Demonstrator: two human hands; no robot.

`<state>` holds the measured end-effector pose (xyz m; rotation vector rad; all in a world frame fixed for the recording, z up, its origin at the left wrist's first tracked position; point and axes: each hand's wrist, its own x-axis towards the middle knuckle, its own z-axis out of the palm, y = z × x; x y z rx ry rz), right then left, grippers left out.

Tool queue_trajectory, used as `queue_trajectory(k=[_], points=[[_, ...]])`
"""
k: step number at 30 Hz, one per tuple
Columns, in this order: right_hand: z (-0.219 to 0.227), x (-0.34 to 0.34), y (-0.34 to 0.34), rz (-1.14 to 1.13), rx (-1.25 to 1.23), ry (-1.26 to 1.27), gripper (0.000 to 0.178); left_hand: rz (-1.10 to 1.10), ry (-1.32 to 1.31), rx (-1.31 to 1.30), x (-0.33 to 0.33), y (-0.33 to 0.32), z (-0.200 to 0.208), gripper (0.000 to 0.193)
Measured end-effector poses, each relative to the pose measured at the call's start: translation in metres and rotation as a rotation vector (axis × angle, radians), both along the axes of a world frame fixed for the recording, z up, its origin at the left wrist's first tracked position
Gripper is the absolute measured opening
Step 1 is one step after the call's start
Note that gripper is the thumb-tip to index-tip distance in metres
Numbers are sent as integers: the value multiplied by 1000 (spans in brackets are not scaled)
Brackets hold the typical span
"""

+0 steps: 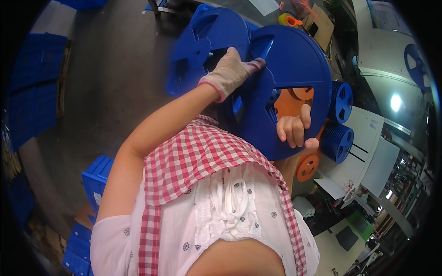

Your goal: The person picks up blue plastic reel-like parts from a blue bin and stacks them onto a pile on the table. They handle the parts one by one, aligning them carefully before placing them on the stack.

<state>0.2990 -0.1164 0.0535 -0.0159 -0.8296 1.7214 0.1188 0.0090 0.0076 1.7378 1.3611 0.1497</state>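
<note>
Two large blue plastic reels fill the middle of the head view: a left reel point(230, 27) and a right reel point(294, 60), their edges close together. My left hand point(229, 71), in a pale knitted glove with a pink cuff, grips at the left reel's cut-out; its thumb stretches across to the right reel's edge. Some of its fingers are hidden. My right hand point(294, 130) is bare. Its fingers curl through the right reel's window and its thumb lies at the lower rim, so it holds that reel.
Orange reels point(307, 168) and blue reel stacks point(337, 142) stand to the right, beside a white machine panel point(363, 133). Yellow tape point(289, 20) lies at the back. Blue crates point(37, 78) are piled at the far left, with more blue boxes point(97, 175) near my left elbow.
</note>
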Motion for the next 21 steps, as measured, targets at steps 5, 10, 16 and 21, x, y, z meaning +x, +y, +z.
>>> queue_trajectory(k=[5,10,16,21], points=[[10,-3,-14,-221,-155,-8,30,379,-240,-189,-16,7,-43,76],[14,0,-17,-444,-325,114,30,171,-480,-213,-20,-33,-22,79],[16,-19,-10,-361,-300,-4,32,1991,-1905,-2499,10,-56,-50,70],[15,-22,-13,-351,-283,43,31,2052,-1535,-2508,11,-59,-58,64]])
